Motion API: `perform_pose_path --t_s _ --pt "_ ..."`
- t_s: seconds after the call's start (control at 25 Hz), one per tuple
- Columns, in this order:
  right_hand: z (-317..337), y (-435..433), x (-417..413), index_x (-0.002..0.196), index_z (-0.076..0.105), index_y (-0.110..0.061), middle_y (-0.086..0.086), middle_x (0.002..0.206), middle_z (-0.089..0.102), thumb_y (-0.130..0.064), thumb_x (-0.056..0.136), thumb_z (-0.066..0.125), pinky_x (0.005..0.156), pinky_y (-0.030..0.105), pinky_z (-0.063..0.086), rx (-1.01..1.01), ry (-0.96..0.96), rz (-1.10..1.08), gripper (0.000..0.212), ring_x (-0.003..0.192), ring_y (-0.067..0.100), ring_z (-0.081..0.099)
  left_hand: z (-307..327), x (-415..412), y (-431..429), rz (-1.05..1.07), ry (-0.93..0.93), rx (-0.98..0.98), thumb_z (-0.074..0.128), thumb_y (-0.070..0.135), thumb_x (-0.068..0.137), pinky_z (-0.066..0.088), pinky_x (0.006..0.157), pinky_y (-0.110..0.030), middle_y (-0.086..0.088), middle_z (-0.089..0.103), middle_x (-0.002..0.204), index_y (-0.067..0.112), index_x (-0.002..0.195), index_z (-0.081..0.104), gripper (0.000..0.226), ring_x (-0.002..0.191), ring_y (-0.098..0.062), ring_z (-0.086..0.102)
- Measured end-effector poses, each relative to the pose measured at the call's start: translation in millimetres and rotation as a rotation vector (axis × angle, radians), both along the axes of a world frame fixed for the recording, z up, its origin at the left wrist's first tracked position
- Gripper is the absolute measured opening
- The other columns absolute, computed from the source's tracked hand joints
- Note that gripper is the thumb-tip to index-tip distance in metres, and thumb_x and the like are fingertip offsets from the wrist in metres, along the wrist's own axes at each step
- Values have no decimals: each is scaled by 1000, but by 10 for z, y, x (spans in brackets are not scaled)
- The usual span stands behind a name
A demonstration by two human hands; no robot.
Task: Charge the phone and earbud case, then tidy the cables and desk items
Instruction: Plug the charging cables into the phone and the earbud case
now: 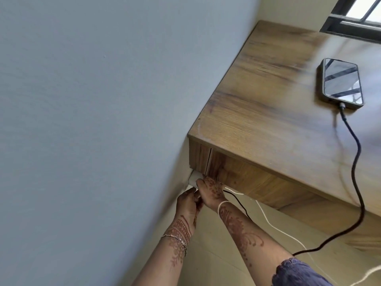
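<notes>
Right hand [212, 191] gripped the white charger [193, 180], grip of left hand [186, 203] unclear; a tugged black cable [355, 162] risked dragging the phone [342, 81] off.

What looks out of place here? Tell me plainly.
Nothing is spilled or broken. The black cable from the phone snakes across the desk, hangs over its front edge and loops down toward the floor, and a white cable trails loose over the floor below. Both look untidy.

Tight gap under desk [268, 124] beside wall [82, 100] — black cable [359, 147] drapes the open side.
</notes>
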State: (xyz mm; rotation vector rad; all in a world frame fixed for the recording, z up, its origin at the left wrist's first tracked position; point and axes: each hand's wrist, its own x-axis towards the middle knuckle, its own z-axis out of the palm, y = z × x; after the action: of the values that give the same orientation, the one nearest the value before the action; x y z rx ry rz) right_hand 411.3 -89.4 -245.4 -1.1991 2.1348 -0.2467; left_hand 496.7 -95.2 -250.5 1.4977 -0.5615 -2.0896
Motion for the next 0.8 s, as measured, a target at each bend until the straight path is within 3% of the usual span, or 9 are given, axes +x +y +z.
perform_pose_path --t_s 0.2,0.28,0.36,0.44,0.56,0.8 --pt "-42 -6 -2 119 50 0 23 126 52 -5 95 35 96 38 38 -9 -9 -16 29 123 32 48 -34 25 35 -30 -17 -7 35 -3 92 53 75 -27 -16 61 93 1 100 65 31 78 -19 58" --pt "9 74 53 120 51 2 22 129 51 -10 97 31 101 40 32 -42 -29 -42 32 125 32 45 38 41 81 -58 -57 -32 37 0 94 52 79 -29 -16 60 94 3 106 63 29 78 -18 57" --pt "57 224 99 116 54 -4 14 127 55 -23 93 25 106 41 22 -117 -60 -163 42 126 28 44 161 78 148 -67 -90 -48 35 2 95 50 91 -33 -16 62 111 7 125 53 35 88 -19 58" --pt "133 410 148 127 50 -13 2 136 50 -31 80 24 112 44 20 -207 -90 -246 56 132 21 39 260 117 227 -79 -127 -88 33 1 95 47 100 -34 -10 59 126 7 132 48 40 101 -20 59" --pt "434 837 241 149 27 -16 2 155 30 -26 88 35 119 36 16 -229 -189 -238 62 144 19 24 496 165 507 -97 -176 -179 34 3 95 47 100 -34 -8 57 131 8 135 48 42 112 -22 58" --pt "1115 1483 276 152 14 -16 4 160 16 -22 96 38 118 27 6 -250 -210 -242 61 148 18 12 1065 201 1112 -165 -210 -310 40 6 95 44 105 -36 -4 56 133 14 134 49 41 119 -20 56"
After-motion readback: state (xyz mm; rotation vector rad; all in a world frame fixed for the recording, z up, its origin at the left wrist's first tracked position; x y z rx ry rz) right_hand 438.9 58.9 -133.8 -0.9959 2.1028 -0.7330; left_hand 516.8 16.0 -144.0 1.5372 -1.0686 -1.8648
